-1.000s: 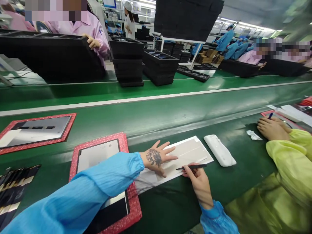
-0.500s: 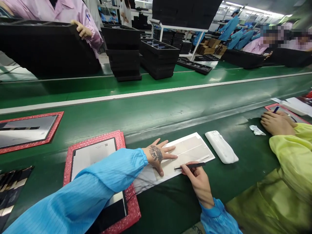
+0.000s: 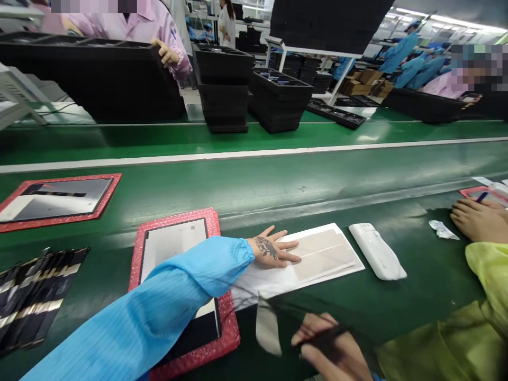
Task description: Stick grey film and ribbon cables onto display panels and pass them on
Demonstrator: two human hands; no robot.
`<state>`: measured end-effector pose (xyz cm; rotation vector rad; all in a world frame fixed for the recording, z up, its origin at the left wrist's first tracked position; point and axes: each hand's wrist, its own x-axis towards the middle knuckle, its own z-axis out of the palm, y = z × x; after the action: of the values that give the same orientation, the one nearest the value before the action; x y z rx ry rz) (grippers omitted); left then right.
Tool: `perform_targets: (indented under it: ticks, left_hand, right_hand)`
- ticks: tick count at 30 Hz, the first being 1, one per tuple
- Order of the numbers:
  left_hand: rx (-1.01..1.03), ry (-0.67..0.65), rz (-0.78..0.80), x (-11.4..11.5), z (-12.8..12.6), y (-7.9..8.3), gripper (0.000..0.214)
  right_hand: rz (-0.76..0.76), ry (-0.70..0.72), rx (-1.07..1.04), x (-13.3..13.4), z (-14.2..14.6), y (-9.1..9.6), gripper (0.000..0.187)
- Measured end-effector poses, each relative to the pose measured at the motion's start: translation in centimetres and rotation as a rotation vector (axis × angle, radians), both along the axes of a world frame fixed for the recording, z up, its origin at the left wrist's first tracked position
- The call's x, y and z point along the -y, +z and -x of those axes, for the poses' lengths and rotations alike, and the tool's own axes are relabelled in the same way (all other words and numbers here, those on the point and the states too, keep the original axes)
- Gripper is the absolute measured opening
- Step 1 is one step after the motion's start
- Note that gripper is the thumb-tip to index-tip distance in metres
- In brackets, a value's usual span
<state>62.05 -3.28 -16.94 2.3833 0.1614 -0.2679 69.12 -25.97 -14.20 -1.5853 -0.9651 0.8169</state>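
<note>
My left hand point(image 3: 272, 251) lies flat with fingers spread on a stack of white sheets point(image 3: 351, 260), which carries pale beige film strips point(image 3: 325, 248). Lower right, my right hand point(image 3: 329, 344) is blurred by motion, its fingers closed round black tweezers point(image 3: 331, 334). A curved, pale strip of film point(image 3: 268, 328) hangs to the left of that hand, over the green bench; the blur hides whether the tweezer tips touch it. Under my left sleeve, a screen panel point(image 3: 174, 243) rests on red bubble wrap point(image 3: 228, 323), partly covered by the arm.
A white wrapped packet point(image 3: 377, 251) lies right of the sheets, with crumpled paper point(image 3: 442, 230) beyond. A co-worker's hand point(image 3: 478, 217) is far right. Dark strips point(image 3: 39, 296) and another wrapped panel point(image 3: 63, 198) lie left. Stacked black trays point(image 3: 280, 100) stand across the bench.
My right hand has moved down and away from the sheets with the tweezers. A film strip now hangs off the stack beside it. My left hand stays on the sheets; the view has shifted left.
</note>
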Motion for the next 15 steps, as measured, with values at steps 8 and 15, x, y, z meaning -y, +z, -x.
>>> perform_targets:
  ticks: [8, 15]
  left_hand:
    - [0.418, 0.175, -0.273, 1.5, 4.6, 5.2, 0.043]
    - [0.205, 1.102, 0.646, 6.3, 20.1, 7.2, 0.042]
  right_hand:
    - [-0.017, -0.159, -0.267, -0.9, 0.8, 0.2, 0.025]
    - [-0.037, -0.193, -0.397, -4.1, 7.2, 1.2, 0.026]
